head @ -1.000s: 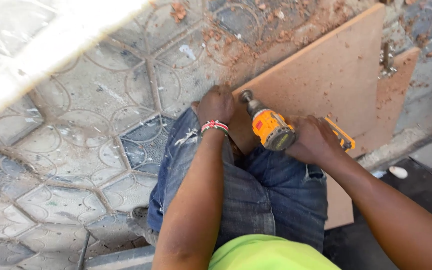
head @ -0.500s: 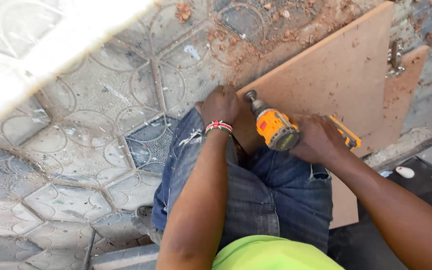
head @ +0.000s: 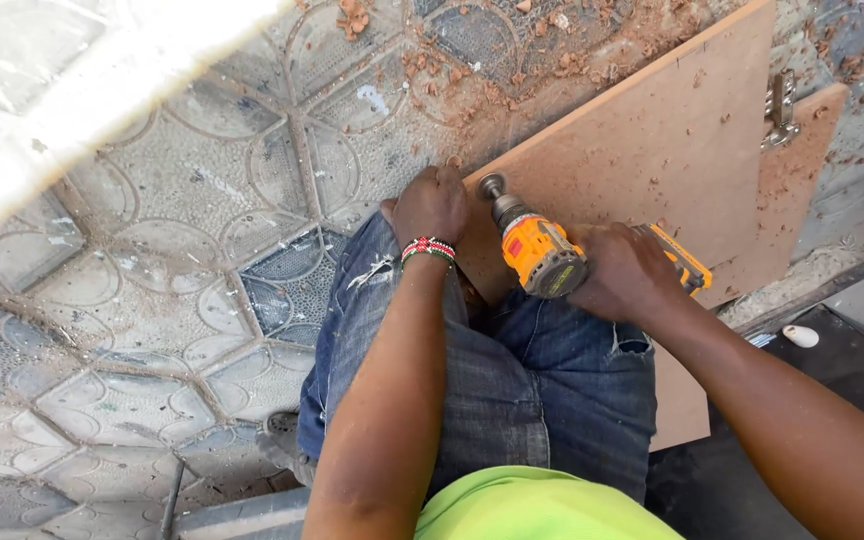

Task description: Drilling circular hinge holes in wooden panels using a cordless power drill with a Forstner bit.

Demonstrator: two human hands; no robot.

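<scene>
— Where's the drill [head: 542,255]?
— Centre of the frame, yellow and black, chuck aimed up-left at the near corner of the board [head: 652,150]. The right hand [head: 624,272] is clenched around its grip.
— And the left hand [head: 432,205]?
— Curled shut, pressed against the board's corner just left of the chuck; a beaded band sits on that wrist.
— What about the board?
— It lies over the person's jeans and the tiled floor [head: 152,250], sawdust scattered above. A metal hinge [head: 780,108] sits upper right.

Patterned tile floor [head: 152,200], dusty; reddish sawdust [head: 472,90] scattered across it; brown board [head: 672,150] lying flat, metal hinge [head: 780,108] at its edge.
</scene>
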